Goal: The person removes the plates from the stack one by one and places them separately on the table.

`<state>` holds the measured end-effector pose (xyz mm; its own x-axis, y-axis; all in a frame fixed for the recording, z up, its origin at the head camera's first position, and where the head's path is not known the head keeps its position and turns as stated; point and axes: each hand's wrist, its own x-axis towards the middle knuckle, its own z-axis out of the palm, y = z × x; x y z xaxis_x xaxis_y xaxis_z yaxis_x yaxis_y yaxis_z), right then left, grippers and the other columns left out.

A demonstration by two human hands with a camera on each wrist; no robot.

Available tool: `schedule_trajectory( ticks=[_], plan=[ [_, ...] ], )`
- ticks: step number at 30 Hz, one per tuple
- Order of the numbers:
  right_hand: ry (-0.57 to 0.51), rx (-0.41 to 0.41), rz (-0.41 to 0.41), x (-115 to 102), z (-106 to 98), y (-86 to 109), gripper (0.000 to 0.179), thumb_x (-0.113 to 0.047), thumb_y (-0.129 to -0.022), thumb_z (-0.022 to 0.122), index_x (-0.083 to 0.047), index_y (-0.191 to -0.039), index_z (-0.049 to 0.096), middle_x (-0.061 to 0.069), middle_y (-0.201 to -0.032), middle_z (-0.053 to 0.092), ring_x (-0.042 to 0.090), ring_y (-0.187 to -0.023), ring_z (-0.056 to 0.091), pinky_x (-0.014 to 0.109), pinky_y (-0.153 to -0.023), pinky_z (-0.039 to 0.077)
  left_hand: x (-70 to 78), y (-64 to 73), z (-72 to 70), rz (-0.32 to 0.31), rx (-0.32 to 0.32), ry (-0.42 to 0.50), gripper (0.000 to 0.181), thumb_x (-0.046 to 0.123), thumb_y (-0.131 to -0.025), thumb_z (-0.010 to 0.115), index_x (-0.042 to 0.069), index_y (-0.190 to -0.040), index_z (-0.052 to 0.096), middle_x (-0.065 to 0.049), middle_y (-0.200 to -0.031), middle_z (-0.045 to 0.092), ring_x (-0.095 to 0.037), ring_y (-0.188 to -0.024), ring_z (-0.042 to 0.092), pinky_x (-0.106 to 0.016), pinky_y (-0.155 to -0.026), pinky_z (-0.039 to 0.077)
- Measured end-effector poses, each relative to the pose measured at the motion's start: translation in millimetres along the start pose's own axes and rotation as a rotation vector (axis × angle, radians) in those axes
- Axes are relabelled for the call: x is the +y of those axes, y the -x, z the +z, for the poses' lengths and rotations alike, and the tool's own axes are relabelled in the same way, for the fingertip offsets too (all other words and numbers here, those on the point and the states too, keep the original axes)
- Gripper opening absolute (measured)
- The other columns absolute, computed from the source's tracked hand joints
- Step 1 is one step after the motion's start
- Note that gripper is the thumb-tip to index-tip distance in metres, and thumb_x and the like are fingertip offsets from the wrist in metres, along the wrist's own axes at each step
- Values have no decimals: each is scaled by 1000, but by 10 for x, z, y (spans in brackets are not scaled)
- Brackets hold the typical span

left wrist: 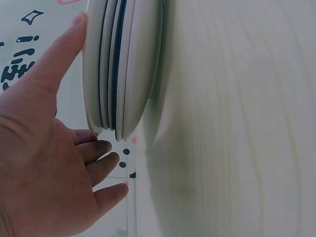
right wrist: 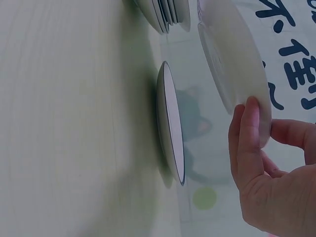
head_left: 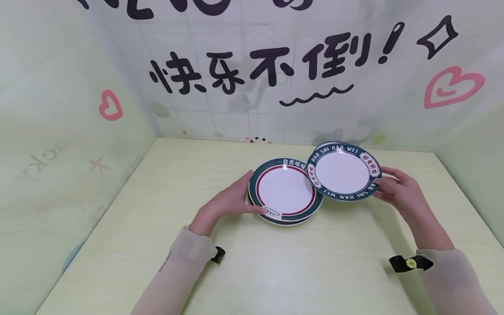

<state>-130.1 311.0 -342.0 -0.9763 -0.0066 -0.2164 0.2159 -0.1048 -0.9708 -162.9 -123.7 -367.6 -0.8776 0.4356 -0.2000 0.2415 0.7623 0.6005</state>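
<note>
My left hand [head_left: 230, 197] is at the left side of a stack of plates [head_left: 285, 188] on the table. The top one has a green rim and a red ring. In the left wrist view the thumb lies along the rim, and the other fingers extend loosely at the edge. My right hand [head_left: 397, 188] pinches a plate [head_left: 342, 173] by its right edge, thumb above and fingers underneath. That plate has a dark teal rim with white lettering. It is raised and tilted, overlapping the stack's right edge in the head view. Beneath it another plate [right wrist: 170, 123] lies on the table.
The pale wood-grain table [head_left: 315, 267] meets a printed back wall [head_left: 244, 109] just behind the plates. Similar sheeting [head_left: 71, 144] rises along the left side. Black straps [head_left: 411, 263] sit at both sleeve cuffs.
</note>
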Motion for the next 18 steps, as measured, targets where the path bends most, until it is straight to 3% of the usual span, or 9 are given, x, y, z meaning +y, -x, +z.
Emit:
schedule_trajectory(
  ticks=[18],
  plan=[
    [-139, 62, -8, 6, -218, 37, 33, -6, -95, 66, -18, -120, 49, -8, -88, 75, 10, -75, 74, 23, -69, 63, 26, 9, -8, 5, -1, -4, 129, 61, -71, 82, 11, -161, 5, -8, -169, 13, -25, -156, 15, -43, -127, 22]
  ],
)
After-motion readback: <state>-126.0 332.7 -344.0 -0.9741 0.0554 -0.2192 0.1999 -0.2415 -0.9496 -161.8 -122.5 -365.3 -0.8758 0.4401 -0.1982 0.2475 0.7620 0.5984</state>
